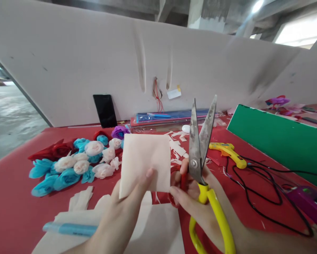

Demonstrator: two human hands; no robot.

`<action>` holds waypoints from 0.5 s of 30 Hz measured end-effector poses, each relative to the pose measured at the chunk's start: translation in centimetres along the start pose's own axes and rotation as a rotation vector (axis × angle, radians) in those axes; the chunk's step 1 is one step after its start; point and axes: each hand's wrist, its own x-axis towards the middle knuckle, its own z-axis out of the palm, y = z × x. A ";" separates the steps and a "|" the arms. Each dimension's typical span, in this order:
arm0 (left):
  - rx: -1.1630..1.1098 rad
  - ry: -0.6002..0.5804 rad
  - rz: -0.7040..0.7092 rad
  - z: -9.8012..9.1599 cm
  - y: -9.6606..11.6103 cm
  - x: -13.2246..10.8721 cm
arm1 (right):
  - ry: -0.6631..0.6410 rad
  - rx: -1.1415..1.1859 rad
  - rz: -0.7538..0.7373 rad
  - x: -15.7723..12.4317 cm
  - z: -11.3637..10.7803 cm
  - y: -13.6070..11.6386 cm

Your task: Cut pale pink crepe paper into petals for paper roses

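A pale square of folded paper [146,158] is held up in my left hand [132,204], its thumb pressed on the front. My right hand [200,201] grips scissors [196,165] with yellow and red handles. Their blades point up and stand apart, to the right of the square. The right thumb and fingertips are by the square's lower right corner. Beneath the hands lie larger pale sheets [158,233], with a light blue marker [71,228] partly behind my left forearm.
Blue, white, red and purple paper flowers [81,167] cover the left side. Pale scraps [178,148] lie behind the hands. A yellow glue gun [228,151], black cable [253,204] and green board [277,141] are right. A phone [105,111] leans on the back panel [95,60].
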 end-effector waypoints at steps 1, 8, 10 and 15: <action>0.006 0.009 0.015 0.0 0.4 0.1 | 0.007 -0.035 0.010 -0.1 0.0 -0.1; -0.156 -0.042 0.144 -0.2 2.4 1.0 | -0.084 -0.218 -0.010 -0.5 0.1 -0.4; -0.158 -0.042 0.137 -0.5 2.4 1.1 | -0.041 -0.338 -0.027 -0.6 0.2 -0.4; -0.142 -0.074 0.119 -0.7 2.0 1.1 | -0.058 -0.441 -0.058 -0.8 0.3 -0.6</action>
